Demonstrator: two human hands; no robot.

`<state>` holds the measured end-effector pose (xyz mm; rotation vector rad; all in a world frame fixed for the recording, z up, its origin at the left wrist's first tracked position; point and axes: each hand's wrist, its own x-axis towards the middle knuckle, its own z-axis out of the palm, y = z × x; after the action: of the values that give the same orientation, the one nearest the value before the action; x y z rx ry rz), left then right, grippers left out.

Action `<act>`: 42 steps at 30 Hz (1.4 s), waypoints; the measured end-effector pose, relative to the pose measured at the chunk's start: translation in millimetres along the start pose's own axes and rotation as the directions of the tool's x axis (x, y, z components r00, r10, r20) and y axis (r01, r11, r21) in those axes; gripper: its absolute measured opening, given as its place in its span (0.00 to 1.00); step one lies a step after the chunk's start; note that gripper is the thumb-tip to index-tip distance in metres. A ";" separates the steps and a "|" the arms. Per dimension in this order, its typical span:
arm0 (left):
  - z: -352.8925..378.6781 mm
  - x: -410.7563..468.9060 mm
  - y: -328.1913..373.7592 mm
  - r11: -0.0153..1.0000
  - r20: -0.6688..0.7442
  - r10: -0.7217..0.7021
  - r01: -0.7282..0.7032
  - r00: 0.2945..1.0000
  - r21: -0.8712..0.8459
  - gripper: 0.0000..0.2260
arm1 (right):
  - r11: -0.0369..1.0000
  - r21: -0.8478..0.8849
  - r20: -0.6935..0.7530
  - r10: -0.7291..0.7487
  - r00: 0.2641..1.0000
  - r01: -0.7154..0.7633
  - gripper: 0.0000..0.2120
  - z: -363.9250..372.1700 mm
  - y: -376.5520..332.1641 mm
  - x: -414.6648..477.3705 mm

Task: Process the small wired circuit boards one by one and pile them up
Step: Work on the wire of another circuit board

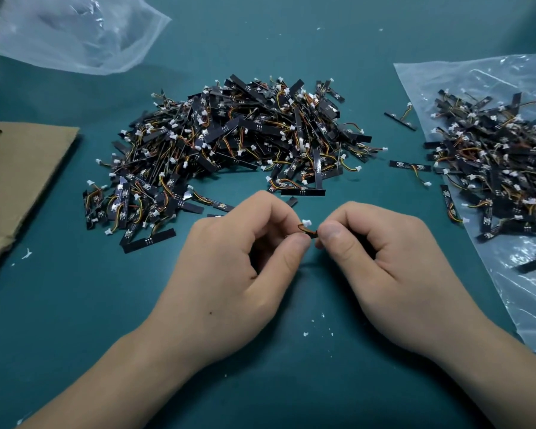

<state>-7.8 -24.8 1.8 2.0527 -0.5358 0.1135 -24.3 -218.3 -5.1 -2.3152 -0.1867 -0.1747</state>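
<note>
Both hands are low over the near middle of the bench (pixel 75 305), fingers curled. The left hand (pixel 229 267) and right hand (pixel 384 274) each pinch, thumb against forefinger, one end of a single wired circuit board (pixel 306 231). Only its looped orange and dark wires and its white connector (pixel 307 223) show between the fingertips. The strip itself is hidden, so I cannot tell how it is being worked.

What worries me from here:
- The pinch sits right on the thin wires. If the hands pull apart too hard, I think a lead could tear at its solder joint or slip out of the connector.
- The piece is tiny and held only at the tips. If it slips, it would drop close to the near edge of the central heap (pixel 229 140) and be lost among look-alikes.
- I cannot tell which heap is finished stock. A piece tossed the wrong way would mix the two.
- White flecks (pixel 306 334) litter the bench and could cling to a board.

By my count there are:
- two hands and one board in hand;
- two heaps, the second one (pixel 492 168) on the right, each far too dense to count;
- two clear plastic bags, one (pixel 523 289) under the right heap and one (pixel 75 35) at the far left;
- one cardboard sheet (pixel 19 174) at the left;
- two stray boards (pixel 400 120) (pixel 410 166) between the heaps.
</note>
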 end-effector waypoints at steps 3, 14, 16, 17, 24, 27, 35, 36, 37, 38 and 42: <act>1.1 0.6 -0.2 0.999 0.027 -0.033 0.033 0.999 -0.003 0.01 | 1.000 0.007 0.000 -0.011 1.000 0.011 0.16 -0.9 0.1 0.0; 1.5 0.1 -1.2 0.995 0.055 -0.089 0.087 0.995 0.041 0.09 | 0.999 0.041 0.030 0.005 1.000 -0.006 0.14 -3.1 -3.5 0.3; 0.7 0.4 0.6 0.995 0.059 -0.086 0.084 0.995 0.045 0.09 | 0.999 0.032 0.028 0.003 1.000 -0.004 0.14 -2.9 -3.4 0.2; 0.2 0.6 1.1 0.995 0.059 -0.083 0.080 0.995 0.053 0.09 | 1.000 0.024 0.030 0.000 1.000 -0.001 0.13 -2.7 -3.3 0.4; -0.3 -0.2 0.9 0.992 0.041 -0.108 0.105 0.993 0.075 0.10 | 1.000 0.008 0.063 -0.006 0.998 0.005 0.12 -1.1 -1.6 1.9; 0.5 -1.0 2.0 0.990 0.023 -0.102 0.100 0.994 0.098 0.11 | 1.000 0.002 0.060 -0.011 0.998 0.011 0.12 -1.5 -1.7 1.3; -0.3 -0.9 1.7 0.992 0.047 -0.116 0.113 0.992 0.064 0.09 | 0.999 -0.036 0.068 -0.013 0.998 0.016 0.11 -1.9 -3.5 1.1; -0.1 -0.7 1.3 0.992 0.046 -0.111 0.108 0.993 0.068 0.09 | 0.999 -0.034 0.067 -0.011 0.998 0.013 0.11 -1.9 -3.3 1.5; 0.2 -0.6 1.2 0.992 0.044 -0.108 0.104 0.993 0.074 0.09 | 1.000 -0.029 0.067 -0.007 0.998 0.009 0.11 -2.1 -3.0 1.7; 0.4 -0.4 1.1 0.992 0.044 -0.106 0.102 0.993 0.080 0.09 | 1.000 -0.022 0.067 -0.004 0.998 0.005 0.11 -2.2 -2.7 1.9; 1.4 0.0 0.8 0.991 0.054 -0.100 0.094 0.994 0.092 0.09 | 1.000 -0.012 0.069 -0.011 0.998 0.012 0.13 -2.4 -2.4 1.2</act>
<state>-8.3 -26.3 1.8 2.1712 -0.4731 0.0199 -23.8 -218.3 -1.5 -2.3350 -0.2342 -0.1017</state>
